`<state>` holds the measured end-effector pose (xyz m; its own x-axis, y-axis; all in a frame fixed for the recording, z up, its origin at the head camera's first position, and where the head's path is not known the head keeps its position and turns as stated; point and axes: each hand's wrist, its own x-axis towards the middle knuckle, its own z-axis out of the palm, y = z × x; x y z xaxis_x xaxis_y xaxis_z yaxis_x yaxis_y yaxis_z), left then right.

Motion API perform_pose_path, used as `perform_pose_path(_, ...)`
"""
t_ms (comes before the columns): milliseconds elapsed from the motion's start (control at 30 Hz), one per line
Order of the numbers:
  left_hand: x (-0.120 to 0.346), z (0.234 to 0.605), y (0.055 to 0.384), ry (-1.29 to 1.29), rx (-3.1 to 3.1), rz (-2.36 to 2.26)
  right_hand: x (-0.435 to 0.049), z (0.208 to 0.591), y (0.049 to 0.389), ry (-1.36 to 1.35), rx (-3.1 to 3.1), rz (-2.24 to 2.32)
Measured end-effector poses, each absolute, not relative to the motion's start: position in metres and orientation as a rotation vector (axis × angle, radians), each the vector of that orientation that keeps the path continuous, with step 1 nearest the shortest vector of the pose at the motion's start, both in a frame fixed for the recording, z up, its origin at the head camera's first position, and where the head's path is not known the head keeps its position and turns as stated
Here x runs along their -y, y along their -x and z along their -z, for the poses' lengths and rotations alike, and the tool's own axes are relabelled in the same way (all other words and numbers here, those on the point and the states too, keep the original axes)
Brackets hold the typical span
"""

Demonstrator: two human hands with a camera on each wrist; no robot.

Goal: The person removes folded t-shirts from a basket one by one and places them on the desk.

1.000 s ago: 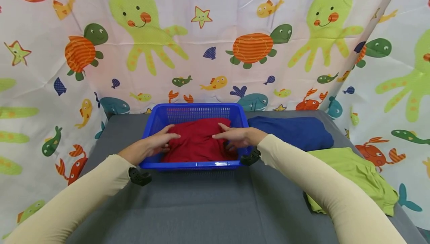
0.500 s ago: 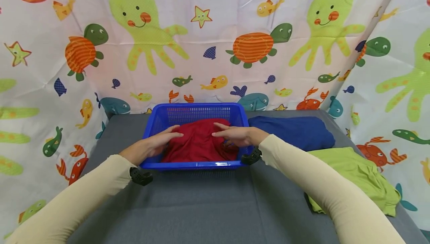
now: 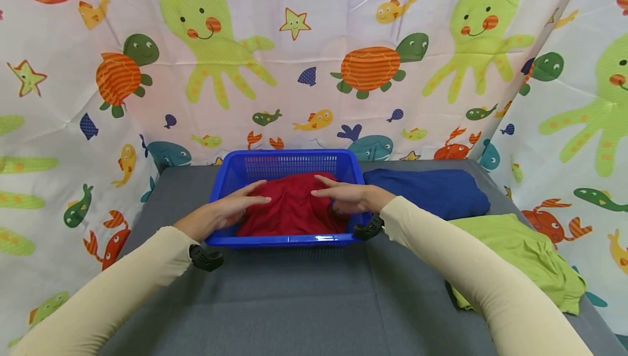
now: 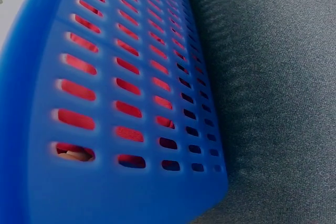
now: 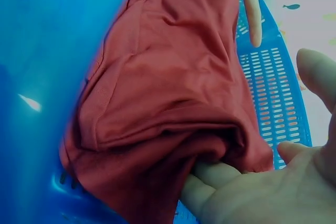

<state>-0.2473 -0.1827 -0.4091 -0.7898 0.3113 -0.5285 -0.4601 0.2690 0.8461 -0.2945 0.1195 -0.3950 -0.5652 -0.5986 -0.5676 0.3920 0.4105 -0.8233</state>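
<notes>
A dark red folded cloth garment (image 3: 289, 206) lies in a blue perforated plastic basket (image 3: 284, 240). My left hand (image 3: 230, 209) is at the garment's left side, thumb and forefinger stretched out; its lower fingers are mostly hidden. In the left wrist view the basket wall (image 4: 105, 192) blocks the hand, apart from a bit of finger (image 4: 76, 155) behind a slot. At the garment's right side is my right hand (image 3: 350, 198). The right wrist view shows fingers (image 5: 210, 182) of it tucked beneath a fold of the red garment (image 5: 173, 77), with the thumb (image 5: 317, 72) held away.
A folded blue cloth (image 3: 427, 192) lies right of the basket on the grey-covered table (image 3: 275, 301). Nearer, a lime green cloth (image 3: 520, 258) lies partly behind the right sleeve. A sea-animal printed curtain (image 3: 314, 23) stands at the back and both sides.
The red garment's surface has bunched slightly, with its folds shifted near the left hand. The left hand has edged a little to the right; the right hand has hardly moved.
</notes>
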Motion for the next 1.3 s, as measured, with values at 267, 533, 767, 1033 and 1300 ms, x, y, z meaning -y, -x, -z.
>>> perform_pose_path(267,0.182,0.409,0.246,0.108,-1.978,-1.643,-0.120,0.393,0.294,0.162,-1.742,1.369)
perform_pose_path(533,0.181,0.406,0.244,0.118,-1.969,-1.650,-0.117,0.393,0.293,0.200,-1.779,1.410)
perform_pose_path(767,0.182,0.400,0.242,0.103,-1.975,-1.679,-0.120,0.392,0.295,0.212,-1.844,1.421)
perform_pose_path(1033,0.184,0.398,0.243,0.054,-1.940,-1.630,-0.124,0.388,0.296,0.208,-1.856,1.385)
perform_pose_path(1300,0.187,0.401,0.243,0.037,-1.860,-1.596,-0.124,0.388,0.297,0.193,-1.765,1.323)
